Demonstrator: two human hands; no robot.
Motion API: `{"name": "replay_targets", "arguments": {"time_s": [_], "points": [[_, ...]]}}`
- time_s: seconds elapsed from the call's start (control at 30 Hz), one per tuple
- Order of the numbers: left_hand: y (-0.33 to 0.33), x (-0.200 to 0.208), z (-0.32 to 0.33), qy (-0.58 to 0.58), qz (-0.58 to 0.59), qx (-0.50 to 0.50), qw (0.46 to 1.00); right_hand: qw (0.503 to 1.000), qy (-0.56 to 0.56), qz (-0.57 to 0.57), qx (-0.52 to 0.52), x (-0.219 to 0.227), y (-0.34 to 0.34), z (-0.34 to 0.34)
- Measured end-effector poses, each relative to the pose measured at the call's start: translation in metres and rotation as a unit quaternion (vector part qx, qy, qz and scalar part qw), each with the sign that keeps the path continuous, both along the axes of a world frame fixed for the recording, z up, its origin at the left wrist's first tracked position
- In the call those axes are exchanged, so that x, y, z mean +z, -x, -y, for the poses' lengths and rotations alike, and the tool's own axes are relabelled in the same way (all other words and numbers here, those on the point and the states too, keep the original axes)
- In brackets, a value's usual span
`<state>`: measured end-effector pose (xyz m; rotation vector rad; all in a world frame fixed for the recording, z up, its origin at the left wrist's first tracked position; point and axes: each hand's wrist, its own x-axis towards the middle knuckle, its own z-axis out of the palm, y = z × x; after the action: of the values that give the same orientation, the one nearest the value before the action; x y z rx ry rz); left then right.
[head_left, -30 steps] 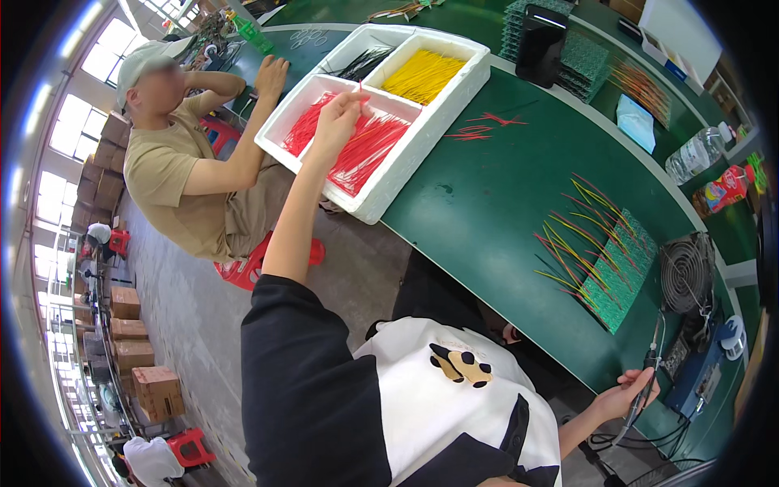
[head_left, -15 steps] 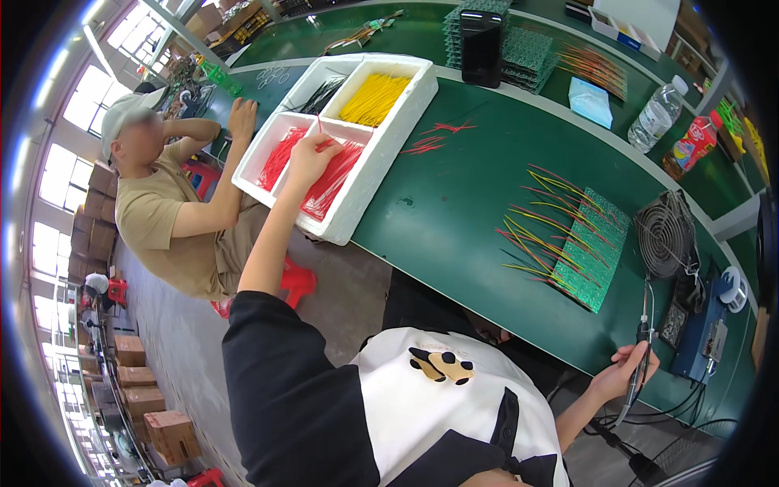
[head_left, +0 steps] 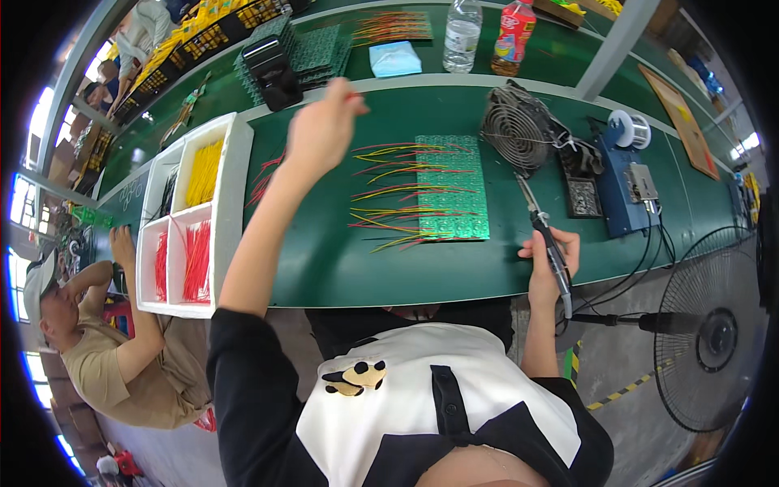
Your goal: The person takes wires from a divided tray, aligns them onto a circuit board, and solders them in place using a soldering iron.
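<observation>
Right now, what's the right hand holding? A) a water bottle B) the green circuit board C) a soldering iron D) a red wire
C: the right hand is closed around the handle of a soldering iron near the front edge of the green table, its tip aimed toward the small round fan; the green circuit board lies apart, to its left.

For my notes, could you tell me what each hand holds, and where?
Left hand pinches a red wire near its end; right hand grips a soldering iron by its handle.
</observation>
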<state>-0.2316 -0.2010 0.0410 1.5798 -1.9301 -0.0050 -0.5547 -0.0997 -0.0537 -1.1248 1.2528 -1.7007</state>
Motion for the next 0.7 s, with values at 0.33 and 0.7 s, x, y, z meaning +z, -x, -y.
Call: {"name": "replay_targets", "arguments": {"time_s": [0.33,0.7], "points": [[0.068,-0.066,0.038,-0.205,-0.088,-0.15,0.963,1.0,-0.018,0.013,-0.021,0.001,0.008,0.002],[0.059,-0.057,-0.008,0.004,-0.082,-0.13,0.988,0.999,-0.02,-0.013,0.035,0.01,0.001,0.007]]}}
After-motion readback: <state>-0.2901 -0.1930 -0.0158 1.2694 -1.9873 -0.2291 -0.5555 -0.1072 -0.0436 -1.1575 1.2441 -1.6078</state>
